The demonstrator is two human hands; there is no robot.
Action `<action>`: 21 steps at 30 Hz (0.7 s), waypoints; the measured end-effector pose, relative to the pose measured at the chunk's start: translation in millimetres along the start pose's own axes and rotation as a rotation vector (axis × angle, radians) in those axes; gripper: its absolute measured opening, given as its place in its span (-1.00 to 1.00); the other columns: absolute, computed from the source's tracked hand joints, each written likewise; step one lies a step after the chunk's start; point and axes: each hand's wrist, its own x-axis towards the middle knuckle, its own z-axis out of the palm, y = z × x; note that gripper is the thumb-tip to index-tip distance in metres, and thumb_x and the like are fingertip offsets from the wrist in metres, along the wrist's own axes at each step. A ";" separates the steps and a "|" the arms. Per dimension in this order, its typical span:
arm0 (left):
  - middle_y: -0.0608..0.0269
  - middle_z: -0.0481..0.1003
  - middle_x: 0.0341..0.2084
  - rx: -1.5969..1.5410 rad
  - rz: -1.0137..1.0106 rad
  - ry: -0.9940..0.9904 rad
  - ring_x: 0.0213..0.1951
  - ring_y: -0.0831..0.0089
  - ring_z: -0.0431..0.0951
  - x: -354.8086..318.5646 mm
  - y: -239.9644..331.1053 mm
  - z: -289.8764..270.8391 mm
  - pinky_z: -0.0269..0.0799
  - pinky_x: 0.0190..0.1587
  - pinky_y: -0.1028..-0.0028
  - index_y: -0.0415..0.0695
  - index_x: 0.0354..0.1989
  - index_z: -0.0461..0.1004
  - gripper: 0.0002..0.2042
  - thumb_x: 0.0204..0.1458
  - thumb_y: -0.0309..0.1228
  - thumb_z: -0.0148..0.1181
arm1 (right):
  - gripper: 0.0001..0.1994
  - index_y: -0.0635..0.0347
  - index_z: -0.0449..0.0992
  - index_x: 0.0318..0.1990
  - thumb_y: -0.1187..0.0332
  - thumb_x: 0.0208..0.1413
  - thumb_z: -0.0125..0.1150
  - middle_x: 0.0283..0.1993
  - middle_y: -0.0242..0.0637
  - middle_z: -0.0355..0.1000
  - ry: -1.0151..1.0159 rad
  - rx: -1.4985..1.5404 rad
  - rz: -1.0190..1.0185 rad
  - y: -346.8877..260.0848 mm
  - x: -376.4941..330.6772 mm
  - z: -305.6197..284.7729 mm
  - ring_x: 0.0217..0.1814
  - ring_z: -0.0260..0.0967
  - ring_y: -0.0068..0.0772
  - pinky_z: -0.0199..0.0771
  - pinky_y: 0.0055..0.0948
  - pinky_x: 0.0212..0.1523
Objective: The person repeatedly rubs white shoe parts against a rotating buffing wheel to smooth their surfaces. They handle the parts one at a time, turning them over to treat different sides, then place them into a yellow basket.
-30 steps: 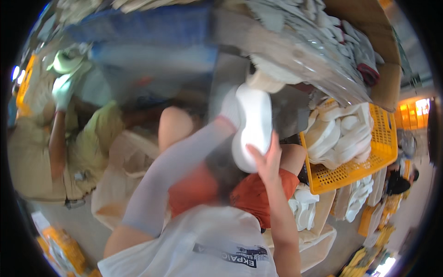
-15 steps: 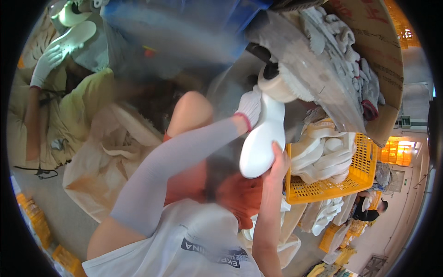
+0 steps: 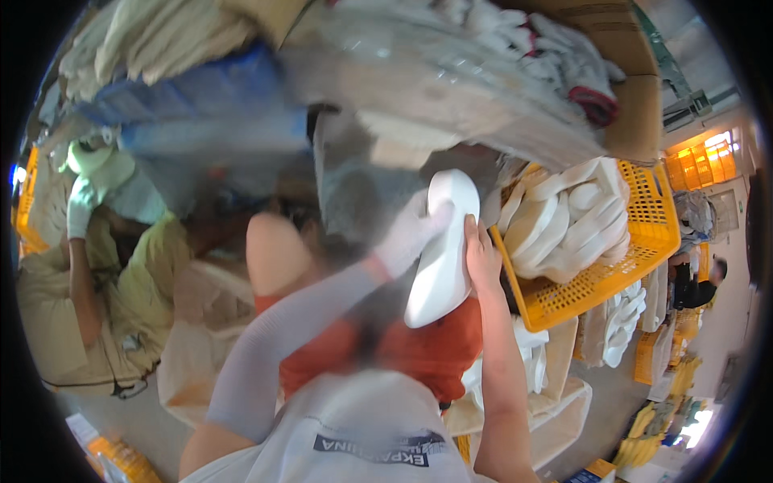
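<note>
A white sole (image 3: 444,262), long axis slanting away and slightly rightward, sits between the bare right hand (image 3: 483,262), gripping its right side, and the gloved left hand (image 3: 405,239), gripping nearer its far end, left of the yellow basket's (image 3: 600,300) left edge.

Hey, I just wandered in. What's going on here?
A seated person holds a white sole-shaped piece above their lap. Their left hand, in a pale glove, grips its left side, and their bare right hand holds its right edge. To the right, a yellow basket holds a heap of similar white pieces. At the far left is another person's gloved hand; what it is doing is too blurred to tell.
</note>
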 end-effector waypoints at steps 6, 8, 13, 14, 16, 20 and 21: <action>0.16 0.52 0.06 0.028 0.216 -0.176 0.02 0.45 0.57 66.4 -26.4 13.3 0.55 0.05 0.42 -0.24 0.25 0.38 -0.53 0.23 -0.33 0.29 | -0.38 0.44 0.53 0.18 -0.07 0.42 0.01 0.13 0.27 0.53 0.160 -0.053 -0.087 -2.9 66.6 -20.3 0.27 0.44 0.21 0.34 -0.15 0.33; 0.19 0.52 0.06 0.198 0.284 -0.183 0.02 0.47 0.57 64.6 -24.2 12.0 0.56 0.07 0.40 -0.22 0.20 0.40 -0.59 0.23 -0.37 0.29 | -0.42 0.41 0.53 0.17 -0.04 0.40 0.01 0.07 0.29 0.54 0.203 -0.045 -0.216 0.8 71.5 -16.4 0.22 0.49 0.20 0.39 -0.15 0.28; 0.18 0.53 0.05 -0.021 -0.019 -0.050 0.06 0.41 0.55 13.6 -6.5 13.0 0.51 0.12 0.38 -0.21 0.25 0.37 -0.54 0.22 -0.35 0.29 | -0.44 0.41 0.51 0.18 0.00 0.44 -0.02 0.00 0.19 0.59 0.088 0.142 -0.285 -3.2 36.0 5.7 0.03 0.57 0.10 0.48 -0.18 0.12; 0.16 0.55 0.00 0.037 0.007 0.009 0.00 0.39 0.58 -2.3 -5.9 11.0 0.55 0.03 0.36 -0.21 0.21 0.42 -0.59 0.24 -0.31 0.27 | -0.44 0.41 0.50 0.17 -0.01 0.45 -0.04 -0.01 0.16 0.59 0.027 0.210 -0.226 -5.4 27.0 13.2 0.02 0.57 0.04 0.48 -0.18 0.11; 0.16 0.59 -0.12 0.152 0.015 0.186 -0.14 0.34 0.63 -20.2 -1.4 -0.8 0.60 -0.10 0.32 -0.20 0.11 0.50 -0.65 0.27 -0.24 0.24 | -0.42 0.40 0.49 0.19 -0.03 0.47 -0.08 -0.01 0.03 0.59 -0.085 0.270 -0.173 -9.1 16.2 34.0 0.03 0.54 -0.20 0.47 -0.24 0.09; 0.19 0.60 -0.13 -0.162 -0.114 0.109 -0.18 0.40 0.63 -9.9 24.3 -46.6 0.60 -0.15 0.38 -0.20 0.09 0.50 -0.65 0.27 -0.22 0.24 | -0.34 0.55 0.43 0.22 -0.06 0.47 -0.08 0.12 0.15 0.53 -0.187 0.448 -0.022 -3.0 35.9 89.6 0.20 0.46 -0.09 0.32 -0.28 0.31; 0.18 0.61 -0.18 -0.102 -0.145 0.088 -0.26 0.40 0.64 -8.6 30.4 -53.3 0.60 -0.24 0.41 -0.21 0.06 0.50 -0.66 0.26 -0.23 0.25 | -0.34 0.57 0.43 0.20 -0.06 0.46 -0.08 0.14 0.19 0.51 -0.159 0.412 0.045 5.3 36.2 101.4 0.22 0.44 -0.07 0.30 -0.27 0.32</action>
